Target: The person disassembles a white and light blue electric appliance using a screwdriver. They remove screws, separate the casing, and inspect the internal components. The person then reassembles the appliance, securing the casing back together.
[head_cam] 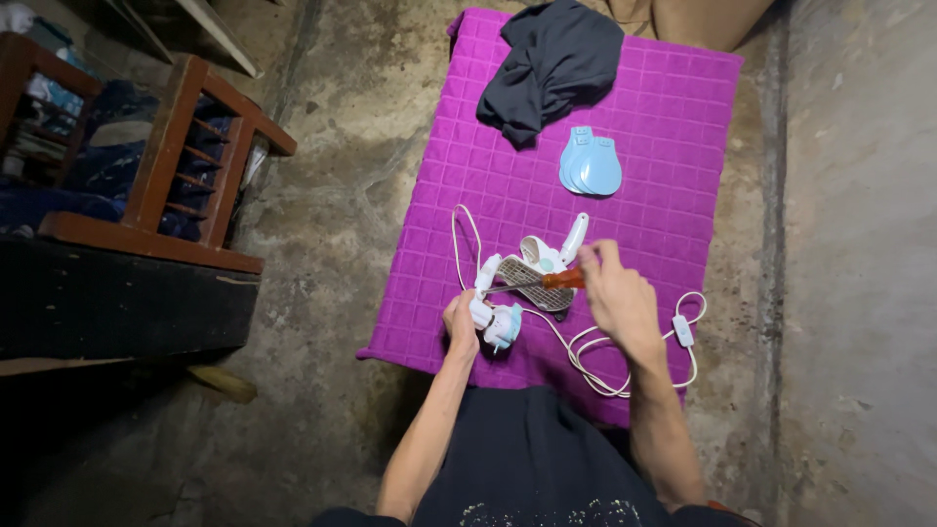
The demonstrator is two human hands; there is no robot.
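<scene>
Head view: our left hand (463, 322) clamps the small white fan (522, 283) steady over the purple mat (673, 146); right hand (617, 293) pinches an orange-handled screwdriver (563, 279) against its grille.

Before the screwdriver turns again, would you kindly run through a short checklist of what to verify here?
1. Left hand gripping the small white fan: ok.
2. Right hand holding the orange-handled screwdriver: ok.
3. Screwdriver tip seated in a screw: cannot tell, too small.
4. White cord clear of both hands: ok, looped beside the right wrist.
5. Light blue fan blades set aside on the purple mat: ok.
6. Cord unplugged: cannot tell.
</scene>
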